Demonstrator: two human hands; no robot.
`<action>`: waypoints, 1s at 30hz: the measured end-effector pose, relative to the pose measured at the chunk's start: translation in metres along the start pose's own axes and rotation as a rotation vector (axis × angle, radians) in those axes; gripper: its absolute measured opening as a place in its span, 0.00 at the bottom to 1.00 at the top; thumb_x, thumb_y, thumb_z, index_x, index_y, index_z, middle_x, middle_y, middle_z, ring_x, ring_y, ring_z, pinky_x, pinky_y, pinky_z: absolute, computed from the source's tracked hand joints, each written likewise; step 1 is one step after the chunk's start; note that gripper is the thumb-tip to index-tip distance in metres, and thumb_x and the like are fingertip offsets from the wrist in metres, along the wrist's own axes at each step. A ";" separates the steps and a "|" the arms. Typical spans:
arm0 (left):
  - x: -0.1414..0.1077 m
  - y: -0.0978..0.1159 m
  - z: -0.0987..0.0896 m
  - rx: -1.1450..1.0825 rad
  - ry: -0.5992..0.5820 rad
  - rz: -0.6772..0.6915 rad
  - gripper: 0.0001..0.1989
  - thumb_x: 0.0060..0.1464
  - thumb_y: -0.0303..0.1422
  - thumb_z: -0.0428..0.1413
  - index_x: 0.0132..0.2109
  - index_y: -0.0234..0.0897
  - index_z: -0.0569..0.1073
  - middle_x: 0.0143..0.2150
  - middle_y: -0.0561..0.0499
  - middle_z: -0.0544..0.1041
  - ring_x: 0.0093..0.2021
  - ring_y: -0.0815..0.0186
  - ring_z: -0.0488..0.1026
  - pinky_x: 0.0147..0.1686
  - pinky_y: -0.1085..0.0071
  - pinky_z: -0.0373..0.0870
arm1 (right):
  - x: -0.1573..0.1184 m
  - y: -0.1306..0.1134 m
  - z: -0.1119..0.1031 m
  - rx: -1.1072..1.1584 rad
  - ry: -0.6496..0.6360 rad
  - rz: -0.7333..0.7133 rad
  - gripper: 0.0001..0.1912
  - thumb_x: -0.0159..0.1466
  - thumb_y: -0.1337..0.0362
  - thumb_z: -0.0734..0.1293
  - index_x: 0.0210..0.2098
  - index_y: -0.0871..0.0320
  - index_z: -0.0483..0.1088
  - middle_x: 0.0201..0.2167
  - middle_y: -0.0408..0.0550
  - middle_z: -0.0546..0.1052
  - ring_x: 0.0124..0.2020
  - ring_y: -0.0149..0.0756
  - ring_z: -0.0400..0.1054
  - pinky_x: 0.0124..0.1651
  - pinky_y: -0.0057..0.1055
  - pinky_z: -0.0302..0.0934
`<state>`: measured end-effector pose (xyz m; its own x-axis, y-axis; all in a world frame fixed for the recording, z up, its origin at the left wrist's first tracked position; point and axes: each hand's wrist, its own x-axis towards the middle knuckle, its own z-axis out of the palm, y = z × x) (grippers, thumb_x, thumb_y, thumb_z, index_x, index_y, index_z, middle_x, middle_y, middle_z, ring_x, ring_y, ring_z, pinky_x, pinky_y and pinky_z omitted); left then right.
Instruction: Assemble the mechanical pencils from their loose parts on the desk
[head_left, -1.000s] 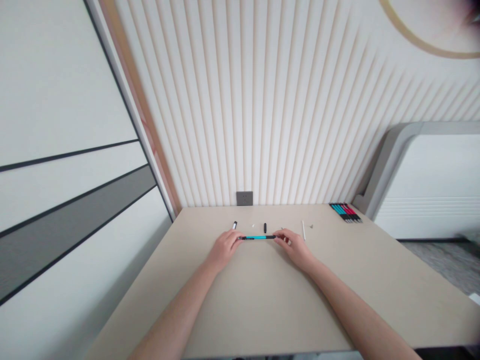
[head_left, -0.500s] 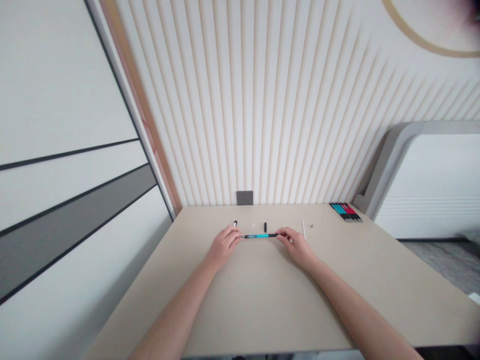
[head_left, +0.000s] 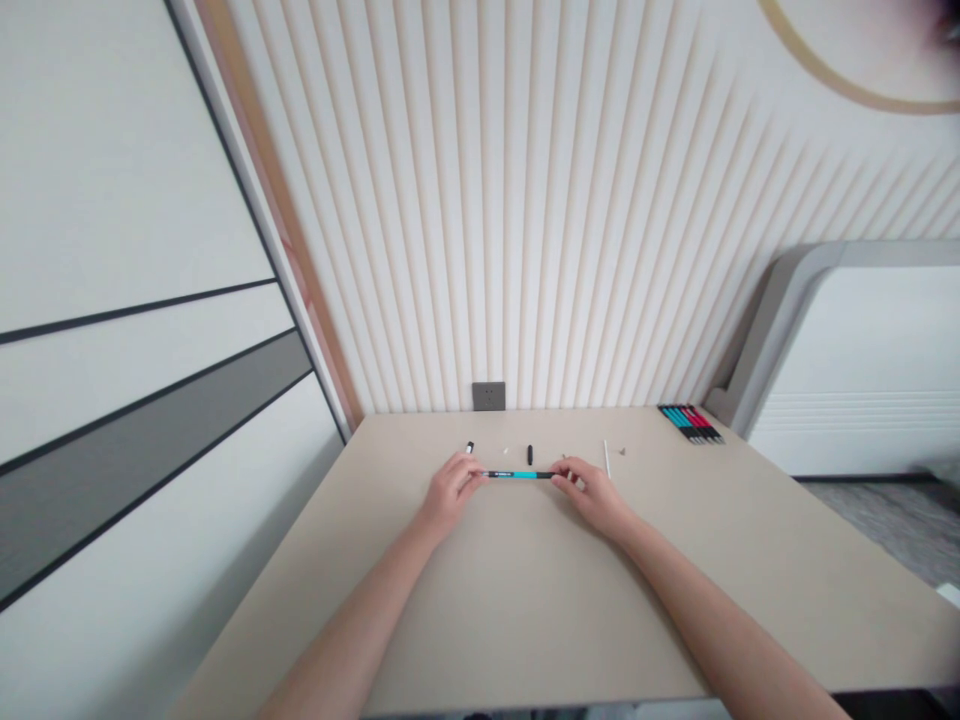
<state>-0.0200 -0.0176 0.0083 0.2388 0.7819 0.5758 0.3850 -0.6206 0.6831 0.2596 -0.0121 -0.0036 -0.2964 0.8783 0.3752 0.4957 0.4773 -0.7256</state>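
Step in hand looks like two-handed handling of the blue-and-black pen (head_left: 521, 475), which lies crosswise between the hands, above or on the surface (head_left: 495, 600) (can't tell); left hand (head_left: 450, 488) is pinched on one end, right hand (head_left: 592, 492) on the other. Next move probably calls for light fingertip control, with both ends kept in line. Forearms angle inward from the near edge, backs of hands up, fingers curled, black piece (head_left: 530, 455) just beyond the pen, white stick (head_left: 607, 459) near the right hand.
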 end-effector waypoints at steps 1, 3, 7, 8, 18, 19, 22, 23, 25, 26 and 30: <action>0.002 0.001 0.004 -0.094 0.087 -0.084 0.09 0.57 0.38 0.57 0.37 0.37 0.75 0.35 0.48 0.75 0.40 0.63 0.73 0.45 0.67 0.69 | -0.001 -0.004 0.002 0.011 -0.011 -0.007 0.10 0.64 0.58 0.62 0.39 0.56 0.72 0.33 0.47 0.76 0.34 0.36 0.67 0.38 0.33 0.61; 0.008 0.002 0.013 -0.168 0.182 -0.158 0.11 0.59 0.39 0.54 0.41 0.36 0.73 0.36 0.48 0.76 0.39 0.63 0.74 0.42 0.68 0.70 | -0.002 -0.012 0.008 0.038 -0.032 -0.030 0.09 0.63 0.60 0.64 0.37 0.56 0.73 0.34 0.46 0.76 0.35 0.36 0.67 0.40 0.33 0.61; 0.025 0.013 0.026 -0.302 0.257 -0.227 0.15 0.60 0.41 0.52 0.48 0.34 0.70 0.40 0.45 0.78 0.41 0.63 0.76 0.42 0.68 0.71 | -0.001 -0.025 0.022 0.091 -0.023 0.001 0.07 0.61 0.60 0.65 0.34 0.57 0.72 0.32 0.45 0.77 0.34 0.36 0.69 0.41 0.33 0.60; 0.030 0.017 0.028 -0.355 0.236 -0.251 0.16 0.59 0.40 0.53 0.50 0.34 0.70 0.41 0.45 0.78 0.42 0.63 0.76 0.43 0.67 0.71 | -0.001 -0.027 0.025 0.106 -0.011 0.019 0.07 0.61 0.60 0.65 0.34 0.57 0.72 0.31 0.45 0.77 0.34 0.36 0.69 0.41 0.33 0.60; 0.064 0.049 0.055 -0.122 -0.041 -0.076 0.26 0.56 0.31 0.55 0.62 0.43 0.62 0.40 0.51 0.78 0.42 0.67 0.74 0.51 0.66 0.66 | 0.000 -0.024 0.036 0.183 0.132 0.143 0.07 0.60 0.61 0.65 0.34 0.58 0.72 0.35 0.46 0.79 0.37 0.37 0.71 0.43 0.33 0.60; 0.067 0.049 0.057 -0.114 -0.047 -0.068 0.25 0.57 0.30 0.54 0.61 0.42 0.63 0.40 0.52 0.78 0.42 0.67 0.74 0.51 0.66 0.67 | 0.000 -0.024 0.036 0.190 0.133 0.145 0.07 0.60 0.61 0.65 0.34 0.58 0.72 0.35 0.47 0.79 0.37 0.37 0.71 0.43 0.33 0.61; 0.075 0.045 0.060 -0.126 -0.081 -0.057 0.23 0.57 0.30 0.53 0.59 0.42 0.65 0.39 0.52 0.78 0.41 0.67 0.74 0.51 0.66 0.67 | 0.001 -0.025 0.035 0.189 0.155 0.147 0.08 0.60 0.62 0.65 0.37 0.58 0.72 0.33 0.47 0.78 0.35 0.37 0.70 0.41 0.32 0.61; 0.078 0.043 0.059 -0.138 -0.103 -0.055 0.23 0.57 0.30 0.53 0.59 0.42 0.64 0.39 0.52 0.78 0.42 0.67 0.74 0.51 0.65 0.67 | 0.001 -0.026 0.035 0.179 0.165 0.148 0.10 0.59 0.62 0.64 0.40 0.58 0.71 0.32 0.46 0.78 0.34 0.36 0.70 0.40 0.32 0.61; 0.082 0.038 0.058 -0.154 -0.158 -0.048 0.25 0.55 0.31 0.55 0.60 0.43 0.63 0.40 0.52 0.77 0.43 0.66 0.73 0.50 0.64 0.67 | 0.001 -0.028 0.033 0.147 0.178 0.146 0.12 0.59 0.63 0.64 0.42 0.58 0.70 0.31 0.45 0.76 0.33 0.36 0.68 0.39 0.32 0.61; 0.083 0.036 0.057 -0.157 -0.183 -0.041 0.28 0.54 0.31 0.57 0.61 0.44 0.62 0.42 0.51 0.77 0.45 0.65 0.73 0.50 0.64 0.67 | 0.000 -0.030 0.033 0.130 0.180 0.139 0.12 0.59 0.64 0.64 0.42 0.58 0.70 0.30 0.45 0.76 0.32 0.35 0.68 0.39 0.32 0.61; 0.084 0.025 0.058 -0.162 -0.220 -0.025 0.35 0.47 0.30 0.62 0.61 0.45 0.60 0.51 0.47 0.72 0.51 0.61 0.69 0.49 0.64 0.68 | -0.001 -0.034 0.032 0.083 0.178 0.091 0.05 0.60 0.65 0.62 0.35 0.56 0.69 0.29 0.44 0.74 0.31 0.34 0.65 0.38 0.31 0.60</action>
<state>0.0618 0.0361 0.0479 0.4254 0.7803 0.4584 0.2502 -0.5881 0.7691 0.2172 -0.0299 0.0023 -0.1012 0.9123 0.3968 0.4427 0.3984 -0.8033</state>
